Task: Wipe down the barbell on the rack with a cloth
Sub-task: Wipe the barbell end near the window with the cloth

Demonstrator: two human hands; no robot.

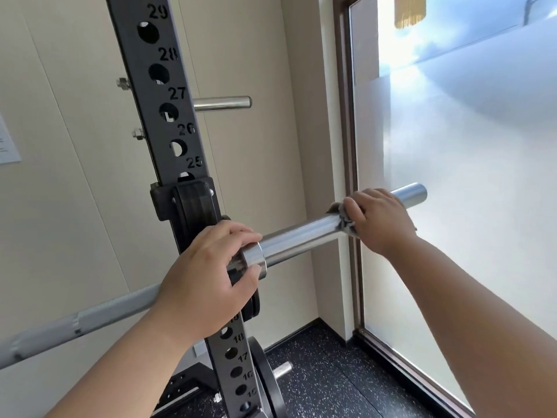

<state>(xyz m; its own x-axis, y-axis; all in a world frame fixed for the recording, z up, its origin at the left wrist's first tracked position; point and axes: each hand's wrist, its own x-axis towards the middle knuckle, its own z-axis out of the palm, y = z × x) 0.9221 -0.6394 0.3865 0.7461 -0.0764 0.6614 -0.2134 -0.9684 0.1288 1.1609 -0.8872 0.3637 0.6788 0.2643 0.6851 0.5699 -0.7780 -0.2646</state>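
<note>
rack [156, 95]: The barbell is carried on the black hook [193, 203] at the front edge of the rack post.
barbell [301, 238]: It could be rolled or knocked off the hook if it is rubbed too hard. Its shiny end is smooth, so a grip could be lost.
left hand [208, 276]: It is wrapped round the thick ring of the bar, just beside the hook, fingers on top and thumb below. The bar looks steadied by it.
right hand [379, 218]: It is closed over the cloth near the bar's far end, with the arm stretched out.
cloth [346, 220]: It is squeezed between hand and bar. Most of it is hidden, so it may be wrapped only partway round. It could be dropped if the grip is loosened.
</note>
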